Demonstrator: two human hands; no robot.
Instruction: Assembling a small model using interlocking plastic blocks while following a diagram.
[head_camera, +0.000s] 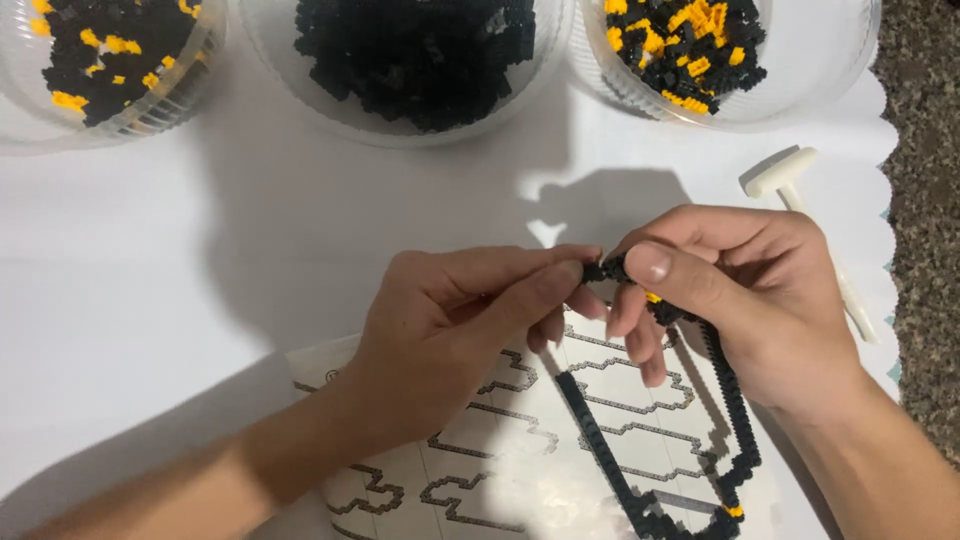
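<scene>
Black brick frame pinched at top between left hand and right hand fingers, both closed on it.

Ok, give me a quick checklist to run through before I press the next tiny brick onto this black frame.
1. Right hand has the black brick frame in its grip: ok.
2. Left hand fingertips meet the frame's top end: ok.
3. A brick between the left fingertips: cannot tell, it is hidden.
4. Instruction sheet lies flat under the hands, outlines showing: ok.
5. Bowls of spare bricks, the middle bowl among them, stand above the hands: ok.
6. White tool lies on the white table right of the right hand, untouched: ok.
</scene>
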